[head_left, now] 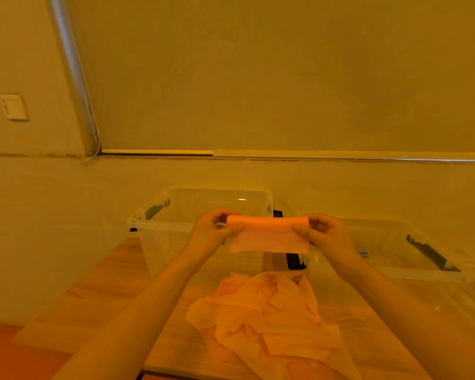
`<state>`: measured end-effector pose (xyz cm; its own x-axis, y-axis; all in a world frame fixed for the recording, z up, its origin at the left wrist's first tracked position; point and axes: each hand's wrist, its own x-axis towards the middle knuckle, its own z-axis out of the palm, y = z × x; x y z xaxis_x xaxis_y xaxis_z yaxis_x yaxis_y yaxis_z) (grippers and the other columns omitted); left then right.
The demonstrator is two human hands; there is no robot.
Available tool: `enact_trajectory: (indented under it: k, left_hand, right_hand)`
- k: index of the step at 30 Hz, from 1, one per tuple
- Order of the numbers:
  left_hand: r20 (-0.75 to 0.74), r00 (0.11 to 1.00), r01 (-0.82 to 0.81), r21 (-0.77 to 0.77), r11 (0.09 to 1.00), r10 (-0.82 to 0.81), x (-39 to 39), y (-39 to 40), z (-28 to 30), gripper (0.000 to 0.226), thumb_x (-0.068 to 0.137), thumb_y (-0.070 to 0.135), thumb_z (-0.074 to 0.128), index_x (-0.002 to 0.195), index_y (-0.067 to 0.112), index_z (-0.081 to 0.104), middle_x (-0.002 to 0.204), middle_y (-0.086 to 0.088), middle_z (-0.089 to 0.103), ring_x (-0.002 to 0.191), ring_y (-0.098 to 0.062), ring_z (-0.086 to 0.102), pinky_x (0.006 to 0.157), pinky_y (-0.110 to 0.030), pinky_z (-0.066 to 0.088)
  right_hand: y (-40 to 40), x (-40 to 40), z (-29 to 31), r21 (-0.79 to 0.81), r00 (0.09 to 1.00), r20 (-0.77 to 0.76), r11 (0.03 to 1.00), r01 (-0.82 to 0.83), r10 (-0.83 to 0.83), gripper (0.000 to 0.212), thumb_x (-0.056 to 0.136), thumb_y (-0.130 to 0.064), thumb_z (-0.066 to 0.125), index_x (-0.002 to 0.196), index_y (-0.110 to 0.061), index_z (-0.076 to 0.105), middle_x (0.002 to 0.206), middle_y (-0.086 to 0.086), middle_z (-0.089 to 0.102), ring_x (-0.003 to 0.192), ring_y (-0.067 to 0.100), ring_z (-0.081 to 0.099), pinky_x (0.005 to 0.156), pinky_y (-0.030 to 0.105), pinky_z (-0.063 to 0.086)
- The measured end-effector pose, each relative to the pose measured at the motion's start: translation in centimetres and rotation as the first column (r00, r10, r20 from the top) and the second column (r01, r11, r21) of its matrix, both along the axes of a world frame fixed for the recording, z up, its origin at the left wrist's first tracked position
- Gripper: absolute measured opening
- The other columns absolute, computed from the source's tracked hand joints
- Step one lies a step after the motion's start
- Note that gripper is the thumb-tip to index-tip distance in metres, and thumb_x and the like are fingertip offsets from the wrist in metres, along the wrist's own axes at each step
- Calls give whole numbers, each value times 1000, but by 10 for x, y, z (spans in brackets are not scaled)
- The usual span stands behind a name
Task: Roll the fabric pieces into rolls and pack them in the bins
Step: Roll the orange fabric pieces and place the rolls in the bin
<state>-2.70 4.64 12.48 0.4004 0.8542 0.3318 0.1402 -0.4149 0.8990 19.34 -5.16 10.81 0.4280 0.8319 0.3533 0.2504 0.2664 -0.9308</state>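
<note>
Pinching each end of a half-rolled orange fabric piece (268, 233), left hand (213, 231) and right hand (325, 237) hold it in the air above the clear bins (159, 224). Looks light, thin, floppy; the loose tail hangs. Grip at the roll ends, or it likely unwinds; more pieces wait in the fabric pile (266, 319).

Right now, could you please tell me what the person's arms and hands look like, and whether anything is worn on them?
Both forearms are bare up to the frame edge: no sleeves show. The left hand and the right hand wear no gloves, and no rings, watch or bracelets can be made out. The strong orange light hides finer details on the fingers.
</note>
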Motion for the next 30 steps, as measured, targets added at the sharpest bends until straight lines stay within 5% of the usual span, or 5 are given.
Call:
enact_trajectory:
  k: [5,13,25,30]
  left_hand:
    - [17,999,-38,-27,999,38,0,4,-4,15,86,23,66,99,16,66,91,-3,65,71,-11,57,51,-17,42]
    - [45,999,3,-50,999,-1,0,3,-5,24,78,10,75,99,18,66,102,1,65,91,-15,62,73,-24,55]
    - [65,998,3,-84,996,3,1,2,-6,22,81,12,72,101,18,65,100,-2,66,84,-15,62,58,-14,52]
    - [35,999,29,-53,998,-27,0,2,-6,30,77,9,74,105,17,64,100,-2,65,75,-9,62,57,-14,50]
  right_hand:
    - [0,0,1,-19,1000,30,1000,-7,8,35,74,-12,77,105,-22,65,103,-11,63,89,6,63,61,19,54]
    - [3,1,-4,-13,1000,5,1000,-2,2,21,79,-12,72,95,-22,63,98,-2,65,87,11,64,59,17,54]
    - [3,5,-8,-29,1000,16,999,21,-20,29,77,-18,75,105,-22,67,106,-10,64,97,6,60,74,22,54]
    - [3,0,-7,-2,996,-86,1000,20,-20,20,81,-15,69,99,-20,65,98,-3,66,89,12,66,59,16,54]
